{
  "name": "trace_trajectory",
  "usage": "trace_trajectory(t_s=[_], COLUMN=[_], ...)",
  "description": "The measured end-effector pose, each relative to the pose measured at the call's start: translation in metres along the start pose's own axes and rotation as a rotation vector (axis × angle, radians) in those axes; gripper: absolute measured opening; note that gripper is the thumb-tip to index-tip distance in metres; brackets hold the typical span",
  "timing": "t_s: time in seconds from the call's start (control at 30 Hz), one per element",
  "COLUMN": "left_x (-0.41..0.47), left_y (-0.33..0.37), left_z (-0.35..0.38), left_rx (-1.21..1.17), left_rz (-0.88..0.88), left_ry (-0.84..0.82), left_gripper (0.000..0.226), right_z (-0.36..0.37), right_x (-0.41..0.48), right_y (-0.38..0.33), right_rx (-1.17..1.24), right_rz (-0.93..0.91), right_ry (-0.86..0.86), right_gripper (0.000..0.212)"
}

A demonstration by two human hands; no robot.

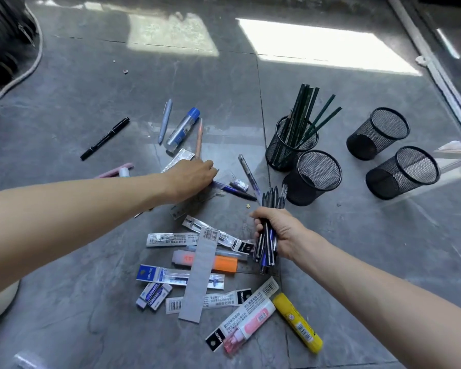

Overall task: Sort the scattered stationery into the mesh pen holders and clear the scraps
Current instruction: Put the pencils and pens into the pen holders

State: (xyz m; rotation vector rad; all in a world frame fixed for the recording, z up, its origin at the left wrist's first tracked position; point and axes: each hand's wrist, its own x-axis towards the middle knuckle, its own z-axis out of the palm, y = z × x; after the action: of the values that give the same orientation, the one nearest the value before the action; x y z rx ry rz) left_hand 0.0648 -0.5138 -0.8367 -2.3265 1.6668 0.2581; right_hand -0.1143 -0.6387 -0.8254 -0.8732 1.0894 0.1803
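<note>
My right hand (280,233) grips a bundle of dark and blue pens (268,235), their tips pointing up toward an empty black mesh holder (313,179). My left hand (190,178) reaches across the pile, fingers curled down on a blue pen (233,190) lying in clear wrapping on the floor. Behind the empty holder, another mesh holder (290,145) carries several dark green pencils. Two more empty mesh holders (378,133) (403,173) stand to the right.
Scattered on the grey floor: a black marker (104,139), a blue-capped tube (183,129), a grey pen (165,121), refill packets (171,239), erasers (153,295), an orange highlighter (224,263), a yellow glue stick (297,322), a pink correction tape (250,326). A rope (24,73) lies at left.
</note>
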Motion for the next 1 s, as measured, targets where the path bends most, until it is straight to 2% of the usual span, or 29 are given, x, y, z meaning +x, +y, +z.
trace_trajectory(t_s=[0.13, 0.3, 0.37, 0.43, 0.5, 0.6, 0.73, 0.8, 0.87, 0.93, 1.0], left_x=[-0.007, -0.028, -0.038, -0.048, -0.057, -0.071, -0.082, -0.085, -0.088, -0.089, -0.087], left_y=[-0.002, 0.0, 0.005, 0.017, 0.035, 0.061, 0.071, 0.064, 0.054, 0.041, 0.021], left_z=[-0.012, -0.019, -0.022, -0.029, -0.036, -0.044, -0.046, -0.043, -0.04, -0.035, -0.025], left_rx=[-0.062, -0.371, -0.617, -1.011, -1.338, -1.613, -1.737, -1.737, -1.708, -1.631, -1.531], left_rz=[-0.052, -0.3, -0.439, -0.555, -0.578, -0.537, -0.511, -0.502, -0.468, -0.464, -0.55], left_ry=[-0.046, 0.013, 0.098, 0.124, 0.098, 0.025, -0.069, -0.105, -0.178, -0.226, -0.161], left_gripper=[0.013, 0.012, 0.006, 0.005, 0.006, 0.016, 0.022, 0.019, 0.012, 0.008, 0.008], right_z=[0.001, 0.007, 0.011, 0.018, 0.026, 0.038, 0.053, 0.059, 0.064, 0.068, 0.073], right_x=[0.001, -0.002, -0.003, -0.004, -0.004, -0.004, -0.005, -0.008, -0.006, -0.005, -0.002], right_y=[0.0, 0.001, 0.001, 0.0, -0.001, -0.002, 0.001, 0.002, 0.003, 0.003, 0.003], right_rx=[0.039, 0.07, 0.076, 0.082, 0.089, 0.088, 0.049, 0.008, -0.031, -0.069, -0.078], right_rz=[-0.007, -0.023, -0.024, -0.023, -0.024, -0.036, -0.027, -0.038, -0.056, -0.076, -0.083], right_ry=[-0.007, -0.014, -0.027, -0.057, -0.087, -0.11, -0.099, -0.063, -0.032, -0.017, -0.029], right_gripper=[0.019, 0.015, 0.011, 0.007, 0.01, 0.016, 0.021, 0.018, 0.007, 0.008, 0.005])
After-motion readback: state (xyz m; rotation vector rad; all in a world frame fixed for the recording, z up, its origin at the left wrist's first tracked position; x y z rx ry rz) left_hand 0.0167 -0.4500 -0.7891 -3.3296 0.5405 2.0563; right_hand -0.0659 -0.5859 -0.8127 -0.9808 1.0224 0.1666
